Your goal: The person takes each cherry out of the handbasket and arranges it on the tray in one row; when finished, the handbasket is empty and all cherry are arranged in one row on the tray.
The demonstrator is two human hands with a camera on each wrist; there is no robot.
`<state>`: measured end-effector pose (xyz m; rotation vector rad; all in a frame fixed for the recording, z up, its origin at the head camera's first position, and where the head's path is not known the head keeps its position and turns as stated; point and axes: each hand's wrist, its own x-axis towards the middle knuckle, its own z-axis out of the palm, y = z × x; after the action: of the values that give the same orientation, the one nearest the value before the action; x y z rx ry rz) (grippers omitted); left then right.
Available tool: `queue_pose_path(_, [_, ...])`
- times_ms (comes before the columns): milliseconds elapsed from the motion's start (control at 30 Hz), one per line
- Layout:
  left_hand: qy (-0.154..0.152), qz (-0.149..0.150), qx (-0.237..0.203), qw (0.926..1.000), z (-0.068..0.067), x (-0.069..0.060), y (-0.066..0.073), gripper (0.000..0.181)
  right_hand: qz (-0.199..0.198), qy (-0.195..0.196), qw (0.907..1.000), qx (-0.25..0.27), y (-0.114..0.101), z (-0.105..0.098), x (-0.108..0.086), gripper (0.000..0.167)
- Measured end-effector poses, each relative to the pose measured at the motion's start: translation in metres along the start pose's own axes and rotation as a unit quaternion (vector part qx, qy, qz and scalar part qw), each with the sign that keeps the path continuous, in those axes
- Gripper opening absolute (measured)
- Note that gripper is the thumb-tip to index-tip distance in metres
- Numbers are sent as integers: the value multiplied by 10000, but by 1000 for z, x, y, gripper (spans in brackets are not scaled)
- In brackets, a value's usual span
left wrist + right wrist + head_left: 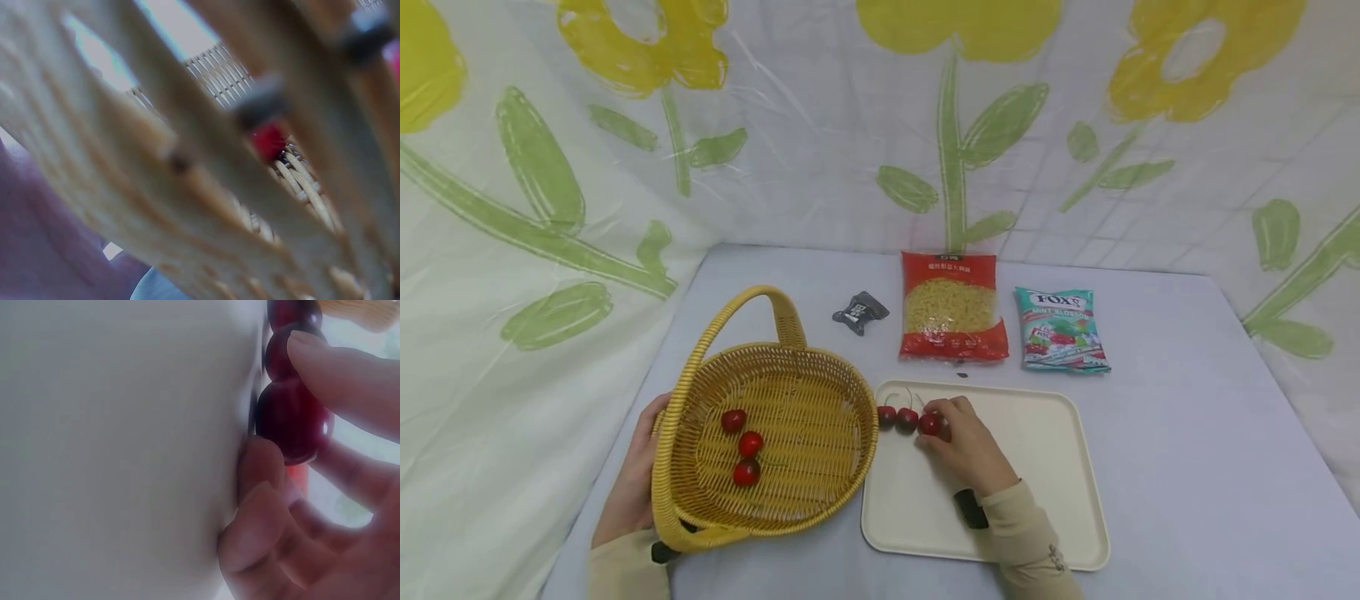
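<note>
The basket (811, 442) hides the left hand's (634, 479) fingers; I can't tell their grip; right of the basket, the right hand (968, 447), fingers bent, pinches a cherry (928, 423).

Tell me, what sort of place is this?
Probably an indoor tabletop set-up, perhaps staged: a flower-print sheet screens the back and sides of a table, on which a red pasta bag and a FOX'S Mint Blossom bag lie side by side.
</note>
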<state>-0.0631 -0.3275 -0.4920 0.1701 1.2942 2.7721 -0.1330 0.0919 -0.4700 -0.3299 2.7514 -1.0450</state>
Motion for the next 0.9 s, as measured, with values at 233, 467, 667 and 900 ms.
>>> queue_pose_path(233, [113, -25, -179, 9998, 4, 1, 0, 44, 133, -59, 9999, -50, 2, 0, -1, 42])
queue_pose_path(467, [174, -125, -292, 9993, 7, 1, 3, 43, 303, -277, 9991, -85, 2, -6, -3, 51])
queue_pose_path(667, [179, -125, -211, 9995, 8, 1, 3, 43, 378, -407, 9983, -166, -6, -15, -6, 57])
queue_pose_path(900, [314, -74, 97, 9994, 5, 1, 1, 43, -433, -415, 9981, 107, -41, -34, -4, 52])
